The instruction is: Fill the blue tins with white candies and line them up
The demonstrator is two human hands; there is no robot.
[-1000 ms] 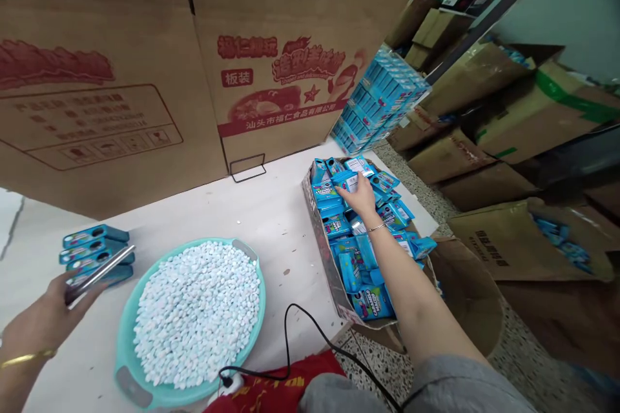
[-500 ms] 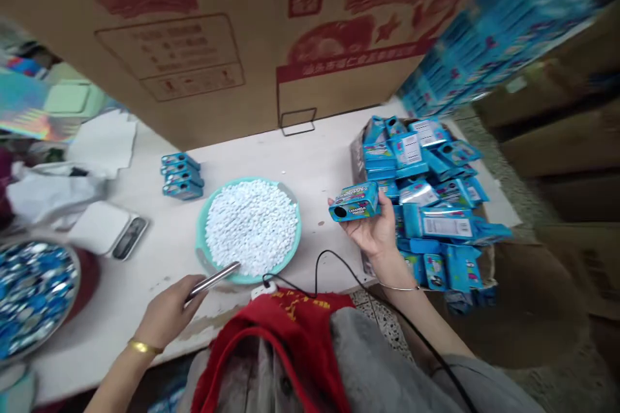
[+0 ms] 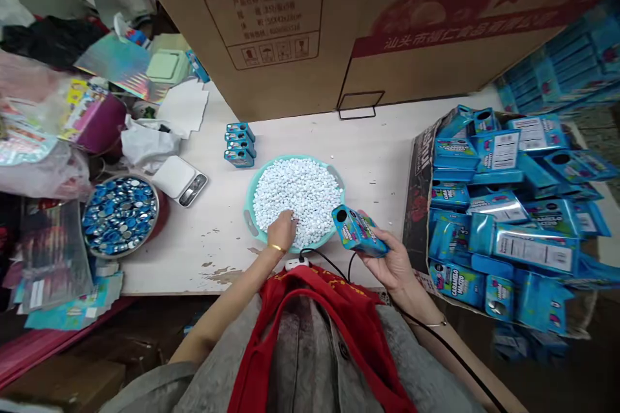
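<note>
My left hand (image 3: 282, 229) is closed and dips into the small white candies (image 3: 298, 193) heaped in a turquoise basin (image 3: 250, 206). Its fingertips are partly buried, and little shows of the shiny metal tube seen in it earlier. To the right of the basin, my right hand (image 3: 391, 261) holds a blue candy box (image 3: 361, 232) from below, tilted, its round dark hole toward the basin. Whether more boxes lie behind it I cannot tell. A short row of blue boxes (image 3: 239, 145) stands behind the basin on the left.
On the right, a carton (image 3: 419, 187) overflows with blue candy boxes. A big cardboard box (image 3: 290, 90) walls off the back. Leftward are a kitchen scale (image 3: 180, 179) and a pot of blue-silver pieces (image 3: 121, 216). A black cable (image 3: 334, 264) crosses near my right hand.
My right hand has come from the carton toward the basin, bringing the blue candy box. My left hand has moved from beside the basin into the candies. The view has swung left.
</note>
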